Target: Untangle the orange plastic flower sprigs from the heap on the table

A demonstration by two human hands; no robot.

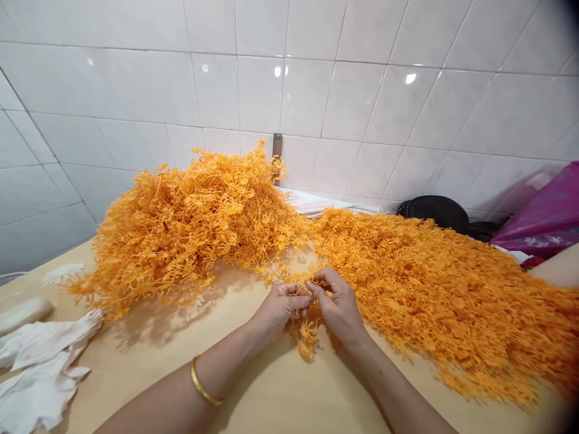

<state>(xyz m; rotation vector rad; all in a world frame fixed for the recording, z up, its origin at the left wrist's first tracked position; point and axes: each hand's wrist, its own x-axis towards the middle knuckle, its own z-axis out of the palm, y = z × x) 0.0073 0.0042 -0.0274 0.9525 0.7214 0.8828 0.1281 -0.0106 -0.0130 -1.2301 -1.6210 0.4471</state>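
My left hand [283,307] and my right hand [335,301] meet at the middle of the table, their fingers pinched on one orange plastic flower sprig [307,334]. Its star-shaped orange heads hang down below my fingers, just over the tabletop. A gold bangle circles my left wrist. Left of my hands rises a tall, tangled heap of orange sprigs [194,223]. To the right spreads a lower, wider pile of orange pieces [443,289]. Parts of the held sprig are hidden behind my fingers.
Crumpled white gloves [40,367] lie at the table's left edge, beside a pale rounded object [25,314]. Against the tiled wall [307,90] at the back right sit a black round case [436,212] and a purple bag [543,211]. A bare arm or similar skin-toned shape enters at far right.
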